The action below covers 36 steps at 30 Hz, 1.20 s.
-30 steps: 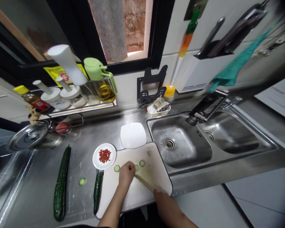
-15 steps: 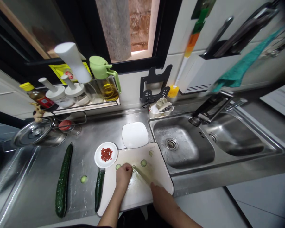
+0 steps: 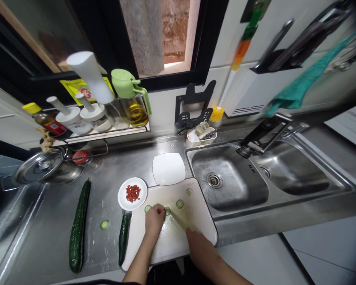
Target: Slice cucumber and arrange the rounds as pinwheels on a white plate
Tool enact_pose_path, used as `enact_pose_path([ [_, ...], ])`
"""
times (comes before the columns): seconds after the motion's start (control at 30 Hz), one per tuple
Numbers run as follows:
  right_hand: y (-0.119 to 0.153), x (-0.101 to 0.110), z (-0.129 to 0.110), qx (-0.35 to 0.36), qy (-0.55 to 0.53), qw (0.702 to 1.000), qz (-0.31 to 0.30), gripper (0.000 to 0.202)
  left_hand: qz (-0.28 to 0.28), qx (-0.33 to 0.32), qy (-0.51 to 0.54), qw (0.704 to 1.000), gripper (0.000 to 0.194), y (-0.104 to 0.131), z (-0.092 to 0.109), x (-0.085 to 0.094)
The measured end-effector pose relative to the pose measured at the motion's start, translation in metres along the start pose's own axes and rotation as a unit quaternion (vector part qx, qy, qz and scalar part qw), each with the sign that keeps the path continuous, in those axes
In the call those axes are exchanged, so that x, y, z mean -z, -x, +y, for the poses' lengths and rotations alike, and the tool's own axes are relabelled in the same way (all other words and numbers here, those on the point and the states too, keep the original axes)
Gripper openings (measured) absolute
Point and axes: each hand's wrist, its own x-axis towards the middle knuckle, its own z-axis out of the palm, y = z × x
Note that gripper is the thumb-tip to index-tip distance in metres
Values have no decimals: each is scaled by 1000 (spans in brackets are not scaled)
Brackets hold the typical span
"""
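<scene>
My left hand [image 3: 155, 218] is over the cutting board [image 3: 201, 221], fingers pinched together at the edge of a small cucumber slice [image 3: 167, 211]. My right hand [image 3: 200, 246] is closed around a knife [image 3: 179, 221]; its handle is hidden in the fist. The blade reflects the board, and its tip points at the pinched slice. Another slice [image 3: 148, 208] lies just behind my left hand. Farther right on the board are a round slice [image 3: 179, 204] and a thin curled piece [image 3: 189, 192]. A cut cucumber [image 3: 124, 239] rests along the board's left edge.
A white plate of red dried berries [image 3: 133, 193] sits at the board's back left corner, beside a bare white plate [image 3: 169, 169]. Left on the steel counter lie a whole cucumber [image 3: 79, 227] and one slice [image 3: 105, 224]. A double sink [image 3: 230, 178] is to the right.
The knife and my right hand have shifted slightly to the left. My left hand keeps its place by the slice.
</scene>
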Motion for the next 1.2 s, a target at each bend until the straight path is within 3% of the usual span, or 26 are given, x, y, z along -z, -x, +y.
enact_pose_path([
  [0.27,3,1,0,5,-11,1000,-8,50,6,-10,2,1000,15,1,-2,-1],
  [0.5,12,-22,27,10,-15,1000,-9,56,17,-13,39,999,12,4,-4,-4],
  [0.9,14,-25,39,13,-76,997,-7,49,129,76,31,988,22,9,-45,37],
  [1.2,11,-32,42,7,-48,999,-10,52,172,29,-14,985,20,6,-45,34],
])
